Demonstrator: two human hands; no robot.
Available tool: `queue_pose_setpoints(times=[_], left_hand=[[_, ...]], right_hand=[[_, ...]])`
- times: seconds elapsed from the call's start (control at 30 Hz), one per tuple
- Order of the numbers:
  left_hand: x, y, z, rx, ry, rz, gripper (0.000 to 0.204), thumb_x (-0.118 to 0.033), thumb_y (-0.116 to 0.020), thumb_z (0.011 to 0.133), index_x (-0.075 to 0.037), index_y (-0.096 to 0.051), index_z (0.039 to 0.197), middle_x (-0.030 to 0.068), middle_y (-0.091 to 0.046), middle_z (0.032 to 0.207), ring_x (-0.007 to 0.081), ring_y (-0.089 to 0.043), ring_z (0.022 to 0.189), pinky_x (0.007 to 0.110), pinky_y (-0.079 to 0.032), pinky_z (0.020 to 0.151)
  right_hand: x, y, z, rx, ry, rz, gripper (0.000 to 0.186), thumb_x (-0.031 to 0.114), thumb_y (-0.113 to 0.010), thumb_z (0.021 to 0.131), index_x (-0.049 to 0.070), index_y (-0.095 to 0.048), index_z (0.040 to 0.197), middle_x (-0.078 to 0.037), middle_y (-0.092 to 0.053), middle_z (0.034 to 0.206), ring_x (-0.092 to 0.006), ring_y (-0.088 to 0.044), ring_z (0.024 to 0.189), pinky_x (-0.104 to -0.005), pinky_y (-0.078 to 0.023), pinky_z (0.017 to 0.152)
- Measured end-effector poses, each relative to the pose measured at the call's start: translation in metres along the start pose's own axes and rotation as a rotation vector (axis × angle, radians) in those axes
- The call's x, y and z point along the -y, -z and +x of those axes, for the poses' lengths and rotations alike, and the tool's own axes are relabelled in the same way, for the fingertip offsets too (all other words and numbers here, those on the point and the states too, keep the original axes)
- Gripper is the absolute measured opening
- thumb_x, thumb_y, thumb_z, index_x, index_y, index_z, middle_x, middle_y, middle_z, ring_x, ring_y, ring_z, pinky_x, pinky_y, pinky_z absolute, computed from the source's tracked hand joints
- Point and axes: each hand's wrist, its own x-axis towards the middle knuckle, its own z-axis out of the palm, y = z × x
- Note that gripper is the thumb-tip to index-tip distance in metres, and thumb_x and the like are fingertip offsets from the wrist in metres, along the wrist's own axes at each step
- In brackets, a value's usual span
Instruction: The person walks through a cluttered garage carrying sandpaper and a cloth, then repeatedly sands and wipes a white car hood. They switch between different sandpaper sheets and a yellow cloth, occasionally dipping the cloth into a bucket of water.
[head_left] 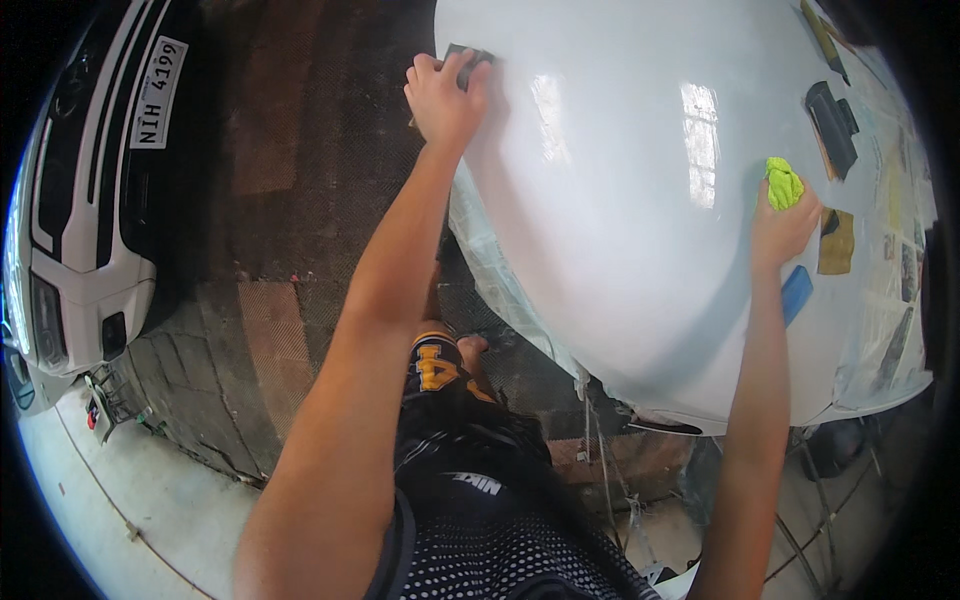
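My left hand (446, 95) is closed on a dark gray pad (462, 52) at the upper left edge of a glossy white car panel (600, 220). My right hand (788, 225) grips a crumpled yellow-green cloth (783, 180) over the panel's right part. Beside that hand lies a gold-brown sheet (836, 255), like sandpaper, with a blue block (796, 294) just below it. A dark sanding block (830, 130) sits farther up, and a narrow olive strip (823, 40) lies near the top right.
A white and black vehicle (120, 310) stands at the left on dark textured flooring (260, 200). Masking plastic and paper (895, 330) border the panel. Metal supports (815, 500) stand beneath it, and pale concrete (150, 510) shows at the lower left.
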Motion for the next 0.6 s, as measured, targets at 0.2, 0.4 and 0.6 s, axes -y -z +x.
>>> queue_pose_setpoints(times=[0.2, 0.4, 0.6], left_hand=[[-0.113, 0.107, -0.194, 0.456, -0.313, -0.461, 0.051, -0.032, -0.078, 0.084, -0.041, -0.065, 0.132, 0.0207, -0.063, 0.135, 0.0381, -0.06, 0.119, 0.054, -0.046, 0.093], [0.002, -0.001, 0.034, 0.021, 0.007, 0.009, 0.05, -0.03, -0.077, 0.084, -0.035, -0.066, 0.133, 0.019, -0.066, 0.125, 0.035, -0.062, 0.111, 0.049, -0.049, 0.089], [-0.089, 0.062, -0.123, 0.449, -0.385, -0.448, 0.047, -0.028, -0.078, 0.082, -0.028, -0.069, 0.128, 0.0152, -0.069, 0.108, 0.0312, -0.063, 0.099, 0.046, -0.051, 0.083]], right_hand=[[-0.03, 0.001, -0.006, -0.032, -0.011, -0.036, 0.057, 0.029, -0.087, 0.077, 0.011, -0.06, 0.124, -0.011, -0.061, 0.114, -0.0348, -0.059, 0.11, -0.0461, -0.049, 0.092], [-0.009, -0.005, 0.003, -0.025, 0.012, 0.009, 0.056, 0.028, -0.087, 0.077, 0.01, -0.061, 0.123, -0.01, -0.061, 0.116, -0.0342, -0.059, 0.112, -0.0452, -0.049, 0.094], [-0.027, 0.006, -0.011, -0.008, -0.056, -0.011, 0.055, 0.025, -0.086, 0.077, 0.01, -0.06, 0.123, -0.009, -0.06, 0.118, -0.0337, -0.059, 0.113, -0.0447, -0.049, 0.094]])
